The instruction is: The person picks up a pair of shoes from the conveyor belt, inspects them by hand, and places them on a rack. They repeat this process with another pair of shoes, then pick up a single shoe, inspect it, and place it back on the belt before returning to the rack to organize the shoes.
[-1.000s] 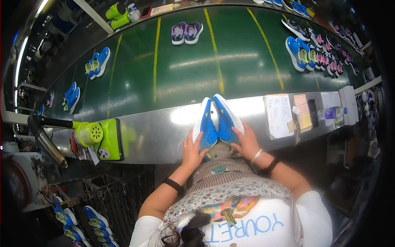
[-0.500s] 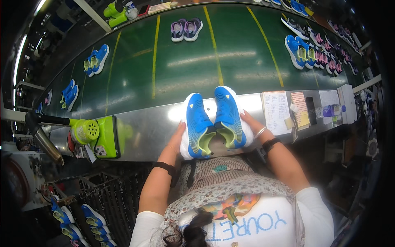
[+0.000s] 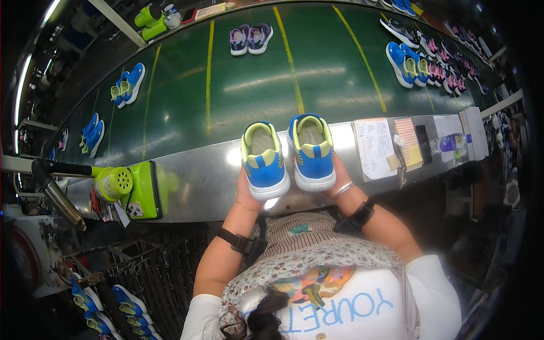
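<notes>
Blue sneakers [image 3: 266, 171] are held side by side, one in each of the hands [image 3: 342, 177], forearms [image 3: 220, 258] angled inward.

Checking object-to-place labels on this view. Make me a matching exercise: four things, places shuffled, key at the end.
Things
1. blue shoes at picture centre
2. near lime-green device
3. dark-and-purple shoes
4. clear bottle with purple label

Places
A. lying on the metal ledge, right of the hands
B. on the green belt, between two yellow lines
C. one in the left hand, one in the right hand
D. at the ledge, left of the hands

Pairs: 1-C, 2-D, 3-B, 4-A
</notes>
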`<state>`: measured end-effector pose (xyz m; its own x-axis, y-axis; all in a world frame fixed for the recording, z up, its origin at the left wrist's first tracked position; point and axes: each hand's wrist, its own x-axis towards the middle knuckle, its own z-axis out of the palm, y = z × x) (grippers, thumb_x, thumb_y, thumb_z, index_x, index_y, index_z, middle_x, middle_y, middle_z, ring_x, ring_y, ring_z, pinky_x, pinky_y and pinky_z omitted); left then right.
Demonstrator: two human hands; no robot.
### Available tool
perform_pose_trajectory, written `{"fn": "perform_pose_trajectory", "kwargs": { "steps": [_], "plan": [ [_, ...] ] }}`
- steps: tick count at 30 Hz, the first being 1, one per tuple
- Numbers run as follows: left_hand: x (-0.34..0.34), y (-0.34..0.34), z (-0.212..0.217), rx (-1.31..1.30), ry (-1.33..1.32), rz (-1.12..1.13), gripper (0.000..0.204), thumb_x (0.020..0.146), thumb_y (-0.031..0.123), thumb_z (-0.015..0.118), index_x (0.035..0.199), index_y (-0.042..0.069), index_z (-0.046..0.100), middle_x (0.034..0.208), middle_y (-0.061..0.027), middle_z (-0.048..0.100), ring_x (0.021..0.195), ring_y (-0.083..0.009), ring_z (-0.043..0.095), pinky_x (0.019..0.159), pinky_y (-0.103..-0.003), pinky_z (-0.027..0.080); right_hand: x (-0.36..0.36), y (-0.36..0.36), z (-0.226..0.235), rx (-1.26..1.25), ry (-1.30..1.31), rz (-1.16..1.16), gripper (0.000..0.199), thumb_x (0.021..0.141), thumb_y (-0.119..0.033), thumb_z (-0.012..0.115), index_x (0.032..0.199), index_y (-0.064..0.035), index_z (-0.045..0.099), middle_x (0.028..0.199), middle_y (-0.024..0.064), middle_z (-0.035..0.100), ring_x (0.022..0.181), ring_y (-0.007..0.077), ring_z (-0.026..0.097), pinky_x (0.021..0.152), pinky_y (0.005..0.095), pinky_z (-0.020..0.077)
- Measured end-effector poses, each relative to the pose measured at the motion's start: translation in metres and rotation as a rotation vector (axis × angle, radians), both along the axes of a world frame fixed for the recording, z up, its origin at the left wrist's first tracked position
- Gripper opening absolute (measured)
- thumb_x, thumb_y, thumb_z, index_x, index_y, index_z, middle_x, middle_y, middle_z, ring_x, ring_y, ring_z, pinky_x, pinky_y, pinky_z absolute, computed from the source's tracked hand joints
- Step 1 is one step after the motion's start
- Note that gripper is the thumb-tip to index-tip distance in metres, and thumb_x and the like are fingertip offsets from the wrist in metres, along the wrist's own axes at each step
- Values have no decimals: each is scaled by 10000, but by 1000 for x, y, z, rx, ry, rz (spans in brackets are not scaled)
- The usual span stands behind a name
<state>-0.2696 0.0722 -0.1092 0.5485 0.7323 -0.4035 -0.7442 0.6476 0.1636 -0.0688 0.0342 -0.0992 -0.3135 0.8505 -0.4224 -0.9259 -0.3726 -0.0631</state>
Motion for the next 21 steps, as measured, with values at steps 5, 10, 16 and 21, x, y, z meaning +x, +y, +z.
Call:
{"fn": "perform_pose_trajectory", "kwargs": {
  "steps": [5,10,16,21],
  "plan": [
    [-1,-1,0,27,-16,-22,438,910,378,334,1174,46,444,1095,-139,545,978,-259,550,842,-377,467,-4,-3,15,162,40,44,531,910,-447,291,1289,-80,347,1245,138,452,1102,258,486,934,406,405],
    [8,-1,43,197,-32,-4,452,919,398,292,1199,73,434,1130,-115,527,996,-235,544,849,-364,462,-15,0,40,140,-159,1,415,906,-343,394,1225,-78,420,1164,81,516,1012,190,537,878,340,451],
    [8,0,55,197,1,30,452,914,415,310,1195,87,446,1138,-105,522,1002,-238,539,846,-363,462,-15,1,41,182,-221,17,421,896,-351,421,1212,-74,431,1157,77,518,1009,188,536,867,331,457],
    [1,2,40,209,-110,29,478,905,446,317,1200,92,443,1147,-110,517,1007,-247,535,849,-376,460,-16,0,37,187,-209,4,409,891,-339,437,1197,-68,442,1128,80,532,991,192,543,858,332,465]
  ]
}}
